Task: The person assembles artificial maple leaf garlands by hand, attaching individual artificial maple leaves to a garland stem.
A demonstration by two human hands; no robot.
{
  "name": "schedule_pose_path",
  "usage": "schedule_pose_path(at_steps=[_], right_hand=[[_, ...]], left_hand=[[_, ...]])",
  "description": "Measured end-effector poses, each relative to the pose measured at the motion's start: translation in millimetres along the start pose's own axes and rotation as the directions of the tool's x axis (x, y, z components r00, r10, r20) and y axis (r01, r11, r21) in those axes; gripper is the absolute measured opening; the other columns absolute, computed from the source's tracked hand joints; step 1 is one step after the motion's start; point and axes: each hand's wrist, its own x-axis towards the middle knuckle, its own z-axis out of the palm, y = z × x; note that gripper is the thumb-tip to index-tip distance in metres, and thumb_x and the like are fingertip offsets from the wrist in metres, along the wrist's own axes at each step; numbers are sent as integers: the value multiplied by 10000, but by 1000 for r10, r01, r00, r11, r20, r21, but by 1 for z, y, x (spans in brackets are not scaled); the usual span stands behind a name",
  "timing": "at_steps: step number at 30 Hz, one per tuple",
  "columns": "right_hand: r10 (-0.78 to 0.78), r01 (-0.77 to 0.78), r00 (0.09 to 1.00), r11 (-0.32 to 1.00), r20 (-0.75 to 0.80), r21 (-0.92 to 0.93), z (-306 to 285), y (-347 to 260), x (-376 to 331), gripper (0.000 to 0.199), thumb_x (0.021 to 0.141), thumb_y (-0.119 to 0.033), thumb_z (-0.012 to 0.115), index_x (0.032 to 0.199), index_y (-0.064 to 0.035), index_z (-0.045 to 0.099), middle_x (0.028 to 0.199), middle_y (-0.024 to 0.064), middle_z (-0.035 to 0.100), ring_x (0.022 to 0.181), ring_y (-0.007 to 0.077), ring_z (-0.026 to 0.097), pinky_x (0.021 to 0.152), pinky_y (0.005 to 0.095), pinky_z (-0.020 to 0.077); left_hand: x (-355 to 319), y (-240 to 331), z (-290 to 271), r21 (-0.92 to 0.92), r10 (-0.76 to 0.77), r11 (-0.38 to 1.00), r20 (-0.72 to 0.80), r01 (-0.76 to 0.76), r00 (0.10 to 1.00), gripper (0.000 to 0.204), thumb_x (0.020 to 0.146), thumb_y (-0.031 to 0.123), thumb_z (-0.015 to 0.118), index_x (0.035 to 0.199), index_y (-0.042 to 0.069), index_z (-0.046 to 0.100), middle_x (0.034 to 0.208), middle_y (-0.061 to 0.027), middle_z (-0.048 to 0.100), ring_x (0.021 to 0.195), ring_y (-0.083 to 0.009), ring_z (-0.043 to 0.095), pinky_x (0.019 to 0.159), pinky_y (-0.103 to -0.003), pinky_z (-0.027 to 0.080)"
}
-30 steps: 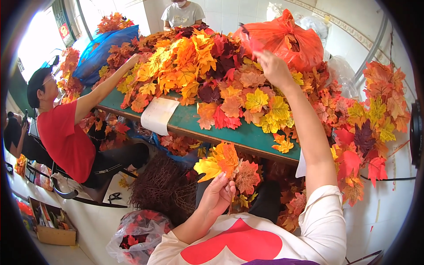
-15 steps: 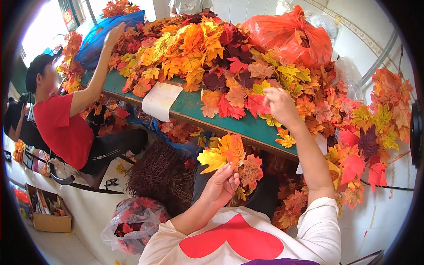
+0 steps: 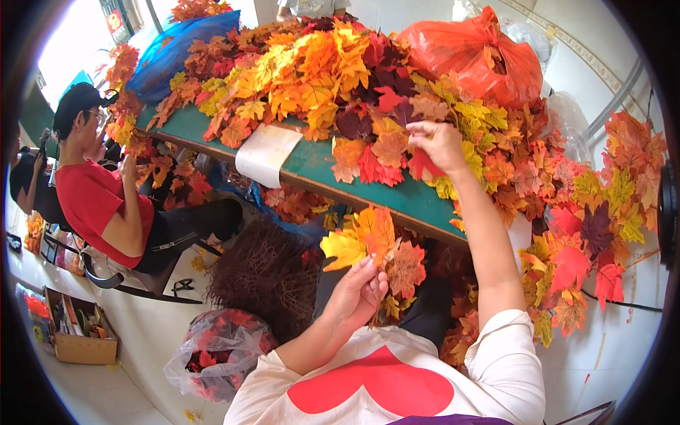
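Note:
My left hand (image 3: pixel 360 289) is closed on a small spray of artificial maple leaves, held low in front of my lap. A yellow leaf (image 3: pixel 343 248), an orange leaf (image 3: pixel 379 230) and a rust-coloured leaf (image 3: pixel 406 269) fan out above its fingers. Over the near edge of the leaf pile (image 3: pixel 297 78) reaches my right hand (image 3: pixel 440 147), thumb and fingers drawn together. A red leaf (image 3: pixel 423 164) lies just under that hand. Whatever its fingertips pinch, if anything, is too small to tell.
The green table (image 3: pixel 326 166) bears heaped leaves, a white sheet (image 3: pixel 268 152), a red bag (image 3: pixel 474 57) and a blue bag (image 3: pixel 177 53). At left sits a co-worker in red (image 3: pixel 99 205). Brown stems (image 3: pixel 262 273), a clear bag of leaves (image 3: pixel 219 354) and a cardboard box (image 3: pixel 85 347) lie below.
My right hand has shifted slightly left and farther over the pile. The co-worker has lowered a raised arm from the blue bag toward their chest. My left hand keeps its spray.

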Motion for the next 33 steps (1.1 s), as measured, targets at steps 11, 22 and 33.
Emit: schedule_pose_path(at_steps=[11,22,33], right_hand=[[-410,302,912,683,-7,-665,-71,-120,-138,64,705,-61,652,759,-43,623,748,63,612,703,211,590,652,310,465],[-433,434,901,893,29,-120,-2,-94,-203,178,668,-113,708,742,-80,549,895,21,631,857,186,598,915,419,340],[-110,95,974,992,-197,-84,6,-86,-219,154,643,-68,733,733,-40,610,731,74,633,733,228,612,665,306,478]], left_hand=[[30,3,20,-24,114,993,43,-113,993,74,866,110,549,939,98,548,831,-15,605,737,-111,596,675,-244,512],[39,-32,12,78,64,993,270,-88,961,82,886,100,504,956,67,533,866,-42,600,797,-117,589,701,-237,507],[25,-40,18,164,167,970,92,-180,982,122,846,60,565,968,66,558,921,-68,619,839,-130,591,725,-243,486]])
